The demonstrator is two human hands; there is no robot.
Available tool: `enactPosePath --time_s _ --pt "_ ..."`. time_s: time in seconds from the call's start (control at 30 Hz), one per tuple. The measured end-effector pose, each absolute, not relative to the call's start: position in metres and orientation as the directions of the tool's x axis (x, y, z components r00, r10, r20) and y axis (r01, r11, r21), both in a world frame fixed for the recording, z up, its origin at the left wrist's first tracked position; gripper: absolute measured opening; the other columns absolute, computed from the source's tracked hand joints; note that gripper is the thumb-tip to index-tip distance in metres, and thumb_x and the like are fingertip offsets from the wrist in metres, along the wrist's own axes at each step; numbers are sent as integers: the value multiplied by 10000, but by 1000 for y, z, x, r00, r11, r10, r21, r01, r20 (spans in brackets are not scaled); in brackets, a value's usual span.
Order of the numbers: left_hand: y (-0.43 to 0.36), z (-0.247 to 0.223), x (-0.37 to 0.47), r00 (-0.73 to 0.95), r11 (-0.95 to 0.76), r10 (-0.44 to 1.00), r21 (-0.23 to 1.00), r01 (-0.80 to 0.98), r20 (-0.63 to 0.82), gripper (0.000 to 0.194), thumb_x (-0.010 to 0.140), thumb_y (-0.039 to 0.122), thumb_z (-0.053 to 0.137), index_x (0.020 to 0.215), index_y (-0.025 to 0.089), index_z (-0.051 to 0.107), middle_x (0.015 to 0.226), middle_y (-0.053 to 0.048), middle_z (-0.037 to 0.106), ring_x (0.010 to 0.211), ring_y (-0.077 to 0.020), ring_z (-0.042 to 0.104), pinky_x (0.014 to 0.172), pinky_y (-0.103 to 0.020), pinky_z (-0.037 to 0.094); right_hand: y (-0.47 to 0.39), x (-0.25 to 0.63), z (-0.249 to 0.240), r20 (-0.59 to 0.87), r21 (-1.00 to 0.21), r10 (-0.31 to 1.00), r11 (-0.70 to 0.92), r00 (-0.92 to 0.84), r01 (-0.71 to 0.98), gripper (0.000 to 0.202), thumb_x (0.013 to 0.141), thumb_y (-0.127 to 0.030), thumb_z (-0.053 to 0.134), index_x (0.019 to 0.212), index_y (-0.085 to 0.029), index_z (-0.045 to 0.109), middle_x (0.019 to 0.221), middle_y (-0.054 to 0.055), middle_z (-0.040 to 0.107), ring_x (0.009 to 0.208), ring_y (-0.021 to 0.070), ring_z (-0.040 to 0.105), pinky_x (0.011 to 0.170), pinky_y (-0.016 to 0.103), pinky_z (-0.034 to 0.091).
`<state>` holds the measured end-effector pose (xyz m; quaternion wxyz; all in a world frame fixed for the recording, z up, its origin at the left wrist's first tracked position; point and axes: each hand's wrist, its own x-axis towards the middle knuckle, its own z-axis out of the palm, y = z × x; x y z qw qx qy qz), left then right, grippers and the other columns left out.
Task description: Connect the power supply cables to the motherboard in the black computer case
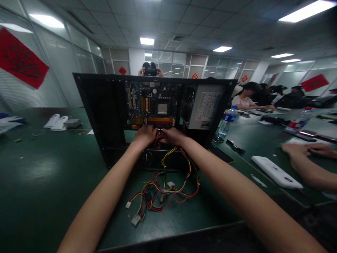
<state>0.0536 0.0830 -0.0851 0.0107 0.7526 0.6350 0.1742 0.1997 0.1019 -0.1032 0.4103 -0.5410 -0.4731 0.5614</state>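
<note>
An open black computer case stands on the green table in front of me. Inside it are a motherboard and, at the upper right, a grey power supply with a label. My left hand and my right hand meet just below the motherboard's lower edge, both with bent fingers. Between them runs a bundle of red and dark cables, gripped by my right hand. The left fingertips are at the same bundle; what they pinch is hidden. Loose power cables with white connectors trail onto the table.
A water bottle stands right of the case. Further right lie a white device and another person's forearm. White objects and a grey block sit on the left. People sit at tables behind.
</note>
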Motion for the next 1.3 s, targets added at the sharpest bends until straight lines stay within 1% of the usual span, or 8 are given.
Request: enactPosePath --time_s 0.1,0.2,0.33,0.47,0.67,0.87,1.1,1.3 --pt "86 -85 51 131 -191 958 230 954 255 465 1000 475 399 1060 177 752 1122 -183 741 1075 -305 699 885 -354 521 103 198 -106 -163 -960 986 -164 22 229 238 1060 -244 399 1014 -114 594 711 83 686 514 140 646 635 299 597" --pt "88 -85 50 127 -186 952 195 963 280 424 993 460 437 1069 184 749 1109 -182 743 1059 -310 704 870 -359 525 101 199 -107 -73 -892 993 -105 90 439 282 1037 -189 379 994 -104 645 822 128 724 517 144 642 666 325 598" --pt "87 -86 50 141 -199 945 176 964 295 373 991 413 466 1076 183 748 1108 -175 743 1063 -311 701 869 -361 527 96 202 -105 40 -740 997 -17 69 672 224 963 -138 504 910 -123 721 944 141 753 832 201 732 838 292 562" --pt "86 -86 51 165 -227 940 184 956 299 343 990 382 482 1080 180 744 1108 -172 740 1067 -310 698 880 -371 527 94 204 -103 119 -596 992 40 39 802 242 963 -151 516 994 -123 754 1039 167 748 1059 232 705 923 280 512" --pt "84 -84 55 175 -222 941 139 965 288 356 993 362 467 1058 150 746 1090 -191 741 1054 -323 703 863 -375 536 94 204 -101 160 -416 987 67 0 907 293 970 -151 496 1104 -115 754 1170 202 715 1160 272 668 930 294 495" --pt "77 -81 58 195 -227 933 74 971 304 377 996 344 440 1076 129 739 1091 -198 741 1045 -336 709 843 -395 549 88 202 -96 151 -320 988 57 -9 946 334 1003 -171 450 1165 -108 735 1180 208 708 1157 286 670 908 303 500" --pt "79 -81 59 146 -172 947 68 983 286 377 997 363 442 1085 145 737 1097 -193 742 1050 -344 710 842 -413 553 84 200 -96 148 -292 989 56 -12 955 351 1017 -215 422 1160 -115 727 1177 208 707 1140 299 678 904 326 507" --pt "80 -83 60 179 -203 936 49 978 303 382 999 342 427 1072 131 738 1093 -195 743 1053 -343 710 849 -406 553 81 200 -92 136 -269 991 34 3 963 355 1001 -220 431 1202 -131 710 1215 208 691 1130 337 680 892 379 533"
